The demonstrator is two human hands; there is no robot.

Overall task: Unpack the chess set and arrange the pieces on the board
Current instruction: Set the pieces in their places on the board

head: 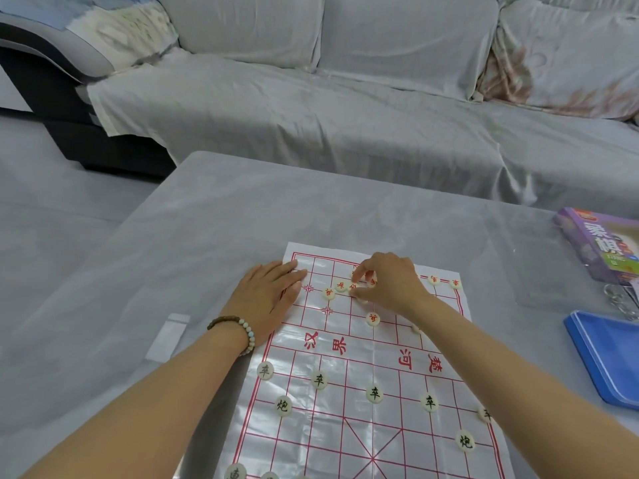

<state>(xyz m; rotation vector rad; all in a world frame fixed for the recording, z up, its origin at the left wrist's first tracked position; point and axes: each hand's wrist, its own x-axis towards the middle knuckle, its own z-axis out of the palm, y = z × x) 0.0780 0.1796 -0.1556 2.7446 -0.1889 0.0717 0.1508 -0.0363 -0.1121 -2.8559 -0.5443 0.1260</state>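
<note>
A sofa [311,115] draped in pale sheets fills the background. In front of it a low table [345,202] under a grey cover carries the board [311,426], a thin glossy plastic sheet printed with a red grid. The sheet looks light and limp, with creases that catch the light, so it will probably slide or lift if you drag anything across it. Your left hand [273,299] is placed well for that: it lies flat on the board's far left corner, fingers straight and together, pressing down, with the forearm stretched forward and a bead bracelet [242,328] at the wrist. Your right hand [390,283] reaches further in, knuckles up and wrist slightly raised. Its forefinger and thumb curl in to pinch a red-lettered piece [353,287] that is mostly hidden under the fingertips. Two more red pieces [328,293] sit just to the left of those fingertips, another lies on the near side of the hand, and two rest beyond its right side along the far edge. The black-lettered pieces [374,394] stand in a row back toward your elbows, across the board's middle band. These discs appear small, smooth, hard and light, and they may skate on the plastic. Take each by its rim between thumb and fingertip, lift it clear, and set it straight down on a line crossing. The purple box [601,247] and blue tray [601,357] lie well off to the right of your right forearm.
</note>
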